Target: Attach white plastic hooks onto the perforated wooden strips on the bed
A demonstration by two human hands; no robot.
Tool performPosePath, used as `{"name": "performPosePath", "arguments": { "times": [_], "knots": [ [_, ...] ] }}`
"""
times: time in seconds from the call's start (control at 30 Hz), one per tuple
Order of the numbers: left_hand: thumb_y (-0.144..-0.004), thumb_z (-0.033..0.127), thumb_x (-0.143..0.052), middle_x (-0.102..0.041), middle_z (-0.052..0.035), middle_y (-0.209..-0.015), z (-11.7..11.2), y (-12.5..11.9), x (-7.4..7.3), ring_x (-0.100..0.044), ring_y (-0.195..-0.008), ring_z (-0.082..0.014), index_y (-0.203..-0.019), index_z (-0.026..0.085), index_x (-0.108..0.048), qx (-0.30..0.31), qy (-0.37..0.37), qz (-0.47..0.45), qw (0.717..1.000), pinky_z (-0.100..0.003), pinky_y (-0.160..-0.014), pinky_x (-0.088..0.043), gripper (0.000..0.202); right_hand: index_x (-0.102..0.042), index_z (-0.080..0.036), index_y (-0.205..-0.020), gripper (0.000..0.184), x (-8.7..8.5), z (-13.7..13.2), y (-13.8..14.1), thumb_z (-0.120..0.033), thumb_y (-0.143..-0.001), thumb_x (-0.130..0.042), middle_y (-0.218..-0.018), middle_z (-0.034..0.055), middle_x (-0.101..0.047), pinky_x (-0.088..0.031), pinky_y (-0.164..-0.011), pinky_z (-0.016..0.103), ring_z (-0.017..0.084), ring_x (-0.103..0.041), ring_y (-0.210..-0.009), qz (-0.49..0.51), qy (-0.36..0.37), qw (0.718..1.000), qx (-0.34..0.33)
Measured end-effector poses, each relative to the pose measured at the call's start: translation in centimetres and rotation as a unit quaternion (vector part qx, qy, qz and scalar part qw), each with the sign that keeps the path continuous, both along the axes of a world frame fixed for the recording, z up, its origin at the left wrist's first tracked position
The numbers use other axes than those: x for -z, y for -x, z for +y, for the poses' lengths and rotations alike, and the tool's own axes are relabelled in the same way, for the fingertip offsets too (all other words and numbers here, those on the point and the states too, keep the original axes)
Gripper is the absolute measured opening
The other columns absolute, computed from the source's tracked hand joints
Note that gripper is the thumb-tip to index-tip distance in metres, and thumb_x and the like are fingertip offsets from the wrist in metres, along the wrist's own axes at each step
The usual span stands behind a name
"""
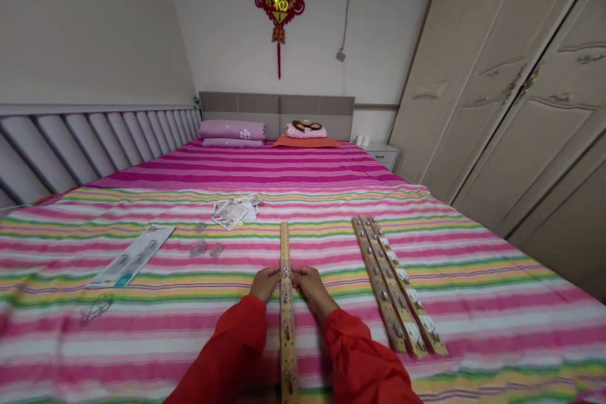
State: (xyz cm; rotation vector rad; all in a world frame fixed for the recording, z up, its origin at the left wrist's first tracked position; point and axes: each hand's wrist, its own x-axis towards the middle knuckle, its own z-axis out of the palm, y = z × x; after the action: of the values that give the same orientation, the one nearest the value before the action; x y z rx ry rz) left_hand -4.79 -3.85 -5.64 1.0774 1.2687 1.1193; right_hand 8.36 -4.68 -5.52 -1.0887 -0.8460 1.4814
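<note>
A long, narrow tan strip (287, 353) with rows of small holes lies lengthwise in front of me on the striped bedsheet. Several small shiny metal pieces that look like hooks sit along it. My left hand (266, 283) pinches at the strip's left edge, fingers closed. From the right edge my right hand (310, 287) does the same, its fingertips opposite the left ones. Between them a small shiny piece with a clear backing (285, 272) lies on the strip; its exact shape is too small to make out. The far end of the strip shows bare holes.
Right of me lie several similar strips (386, 278) with metal and white pieces. To the left are a long blister pack (135, 257), a wire-like tangle (96, 308) and clear plastic bits (197, 248). Cards and packaging (231, 213) lie farther up. A railing (95, 139) borders the left.
</note>
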Motion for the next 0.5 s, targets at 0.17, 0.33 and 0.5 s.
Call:
{"name": "performPosePath", "arguments": {
  "times": [0.17,0.33,0.5],
  "knots": [
    [-0.057,0.034,-0.066,-0.074,-0.0028,-0.071,-3.1,0.0,-0.2,-0.066,-0.077,-0.0234,-0.078,0.015,-0.076,0.029,-0.034,0.036,0.998,-0.034,-0.076,-0.051,0.030,-0.073,-0.014,-0.061,0.019,0.1,-2.8,-0.4,-0.011,-0.048,-0.061,-0.041,-0.0051,-0.053,-0.022,-0.042,0.021,0.006,-0.035,-0.040,-0.008,-0.008,1.000,-0.019],
    [-0.058,0.036,-0.066,-0.071,-0.0036,-0.067,-3.9,0.6,-0.2,-0.064,-0.070,-0.0203,-0.075,0.015,-0.074,0.036,-0.047,0.067,0.996,-0.031,-0.068,-0.050,0.028,-0.074,-0.015,-0.068,0.018,0.5,-3.7,-0.9,-0.016,-0.052,-0.067,-0.045,-0.0044,-0.054,-0.021,-0.041,0.022,0.006,-0.033,-0.040,-0.021,-0.013,0.999,-0.030],
    [-0.058,0.037,-0.066,-0.063,-0.0019,-0.057,-1.3,6.4,-1.9,-0.061,-0.060,-0.0168,-0.077,0.013,-0.068,-0.184,-0.009,0.122,0.975,-0.028,-0.058,-0.047,0.030,-0.074,-0.015,-0.078,0.025,0.9,-3.7,-1.5,-0.026,-0.055,-0.073,-0.053,0.0002,-0.061,-0.026,-0.041,0.022,0.008,-0.042,-0.042,0.006,0.009,1.000,-0.002]
  ]
}}
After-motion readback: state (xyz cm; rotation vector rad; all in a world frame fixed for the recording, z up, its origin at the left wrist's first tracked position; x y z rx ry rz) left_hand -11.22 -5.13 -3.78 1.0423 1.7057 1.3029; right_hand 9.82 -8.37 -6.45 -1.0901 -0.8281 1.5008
